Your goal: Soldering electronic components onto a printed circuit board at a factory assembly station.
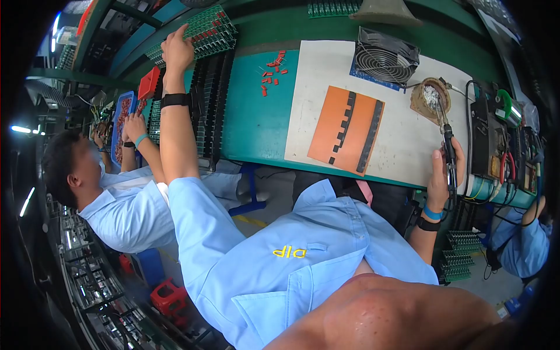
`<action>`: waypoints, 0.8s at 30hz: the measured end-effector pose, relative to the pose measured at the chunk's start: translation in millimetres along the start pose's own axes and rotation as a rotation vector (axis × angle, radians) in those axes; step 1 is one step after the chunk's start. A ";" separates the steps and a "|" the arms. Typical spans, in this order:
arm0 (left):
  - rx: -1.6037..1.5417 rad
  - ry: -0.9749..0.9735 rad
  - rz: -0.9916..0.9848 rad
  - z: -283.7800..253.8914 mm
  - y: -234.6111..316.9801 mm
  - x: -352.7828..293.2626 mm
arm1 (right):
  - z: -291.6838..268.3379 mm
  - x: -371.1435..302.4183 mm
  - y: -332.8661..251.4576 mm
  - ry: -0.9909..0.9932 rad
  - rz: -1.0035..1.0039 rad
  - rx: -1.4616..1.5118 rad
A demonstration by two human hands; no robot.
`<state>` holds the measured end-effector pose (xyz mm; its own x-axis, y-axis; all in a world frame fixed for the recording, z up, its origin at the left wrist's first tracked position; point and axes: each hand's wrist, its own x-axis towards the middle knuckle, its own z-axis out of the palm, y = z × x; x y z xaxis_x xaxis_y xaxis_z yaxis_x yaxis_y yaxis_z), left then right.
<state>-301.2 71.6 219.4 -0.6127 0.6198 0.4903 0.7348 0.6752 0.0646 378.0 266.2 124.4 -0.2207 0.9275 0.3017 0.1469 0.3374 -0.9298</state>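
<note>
My left hand [178, 51] reaches to the far left, its fingers apart and touching the edge of the green circuit boards [209, 36], which carry red parts. Whether it grips a board is hard to make out. On the right, my right hand [446, 172] is wrapped round a soldering iron [450, 153]. The iron points away from me, its tip end over a round brown pot [421, 105] with whitish, shiny bits inside. An orange sheet [333, 125] with black stepped strips lies between my hands. Loose red components [274, 71] are scattered on the green mat.
A small fan [385, 55] stands beyond the orange sheet on white paper [303, 87]. Black slotted rails [217, 105] run along the left. Solder wire [508, 111] and red-handled pliers [508, 166] sit at right. A co-worker [125, 192] works close at left, by a blue bin [121, 119].
</note>
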 end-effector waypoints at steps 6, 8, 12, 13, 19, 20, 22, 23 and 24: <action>0.215 -0.065 0.120 2.3 -1.4 16.9 | 11.0 -1.7 0.6 0.036 -0.013 0.008; 0.247 -0.077 0.141 -0.4 -0.2 24.8 | 11.1 -3.6 6.5 0.030 -0.003 -0.007; 0.150 -0.283 0.065 -3.3 -5.6 47.3 | 13.4 -5.0 9.9 0.022 0.012 -0.037; 0.101 -0.294 0.088 -2.0 -19.5 50.6 | 15.4 -4.1 8.8 0.017 0.005 -0.035; 0.021 -0.396 0.137 -3.3 -59.6 58.0 | 22.5 -7.7 2.0 0.012 0.014 -0.011; 0.020 -0.393 0.134 -7.0 -63.9 57.7 | 24.0 -8.8 0.7 0.010 0.007 -0.012; -0.011 -0.392 0.145 -19.5 -65.7 59.5 | 25.1 -11.6 -2.5 0.011 -0.005 -0.016; -0.028 -0.392 0.153 -27.4 -61.5 59.8 | 25.1 -12.9 -4.2 0.013 -0.007 -0.018; -0.030 -0.390 0.153 -34.7 -56.6 58.7 | 24.7 -14.2 -5.8 0.027 -0.037 -0.051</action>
<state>-368.6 55.9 274.7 -0.5555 0.8212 0.1305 0.8308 0.5548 0.0450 356.4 247.2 120.3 -0.2010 0.9181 0.3416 0.1883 0.3784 -0.9063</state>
